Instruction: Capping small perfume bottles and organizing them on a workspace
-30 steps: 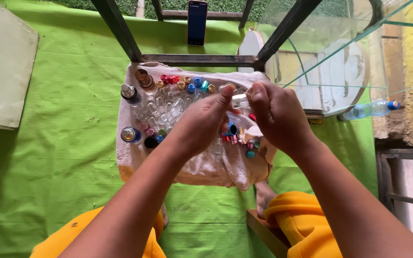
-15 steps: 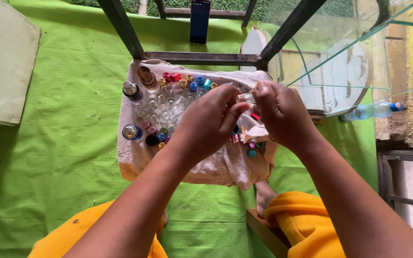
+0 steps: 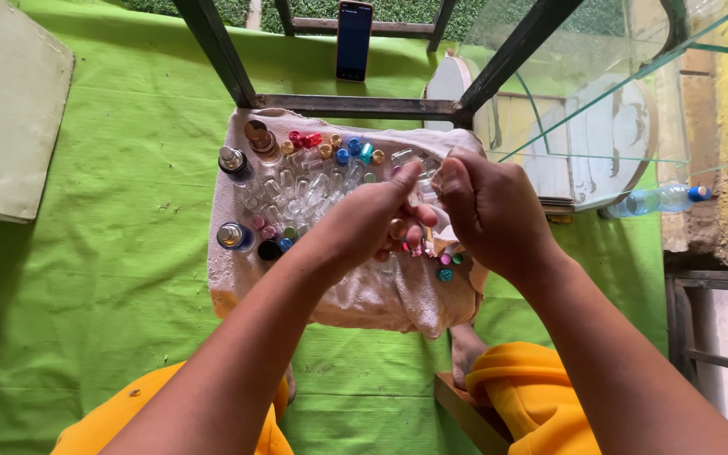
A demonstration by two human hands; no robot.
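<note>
My left hand (image 3: 377, 221) and my right hand (image 3: 486, 211) meet above a pale cloth (image 3: 364, 295) spread on green fabric. Between their fingertips they pinch a small clear glass vial (image 3: 428, 190); the left thumb presses on its top. Under and behind the hands lie several small clear vials (image 3: 301, 192) and several coloured caps (image 3: 343, 150) in red, blue, gold and pink. Two larger metal-topped bottles (image 3: 233, 160) stand at the cloth's left edge, another one (image 3: 232, 236) below them. My hands hide some of the vials.
Dark metal frame legs (image 3: 355, 105) cross behind the cloth, with a dark phone (image 3: 354, 40) propped on the far bar. A glass panel (image 3: 600, 101) and a plastic water bottle (image 3: 659, 200) lie at right. A beige slab (image 3: 6, 118) sits far left. My orange-clad knees (image 3: 524, 396) are at the bottom.
Both hands stay together over the cloth, shifting slightly right and down. The fingers have closed tighter around the small vial.
</note>
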